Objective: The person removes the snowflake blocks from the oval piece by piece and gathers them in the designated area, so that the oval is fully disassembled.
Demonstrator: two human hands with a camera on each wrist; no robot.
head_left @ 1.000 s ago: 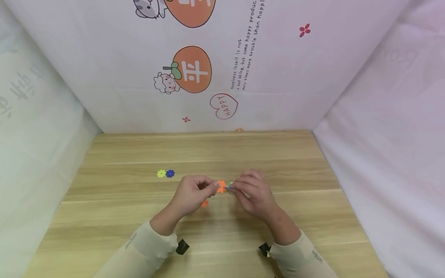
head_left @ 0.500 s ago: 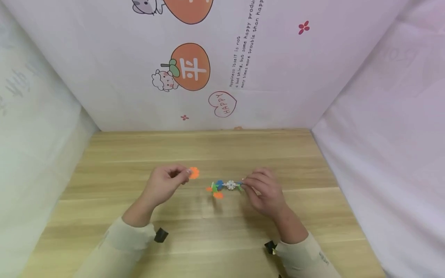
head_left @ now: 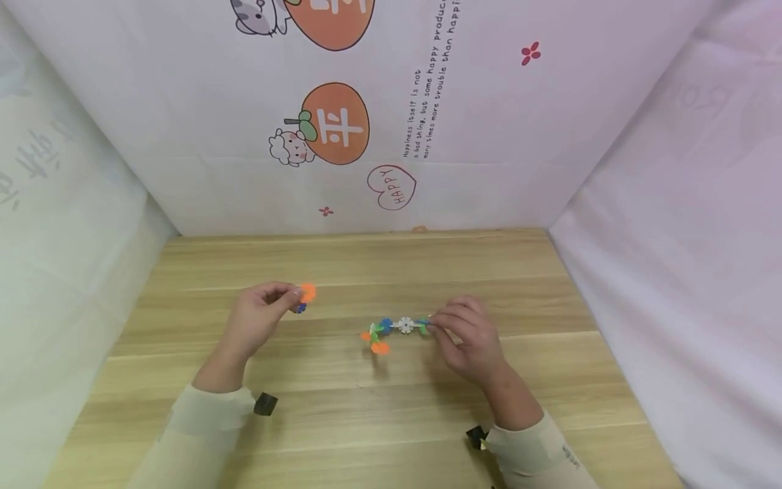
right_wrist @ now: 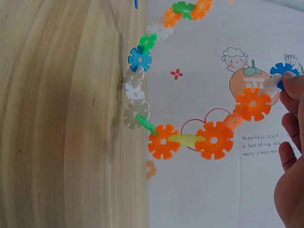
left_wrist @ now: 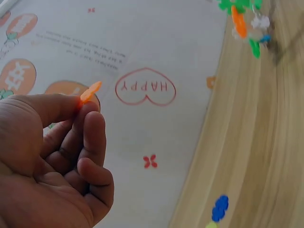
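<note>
Holding a long snowflake-disc chain point(head_left: 394, 329) in the right hand point(head_left: 467, 339), mostly built; left hand point(head_left: 259, 316) pinches one orange disc point(head_left: 307, 293), with loose blue disc point(left_wrist: 219, 207) waiting on the table point(head_left: 366, 407).

left hand point(head_left: 259, 316) with a loose disc point(head_left: 307, 293) left of the chain point(head_left: 394, 329); right hand point(head_left: 467, 339) at its right end.

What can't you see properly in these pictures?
- Yellow snowflake disc on the wooden table: the left hand hides it in the head view, the left-wrist view's bottom edge cuts it.
- Chain of plastic snowflake discs: its far end runs off the right-wrist view's top.
- Right hand: mostly cropped there.
</note>
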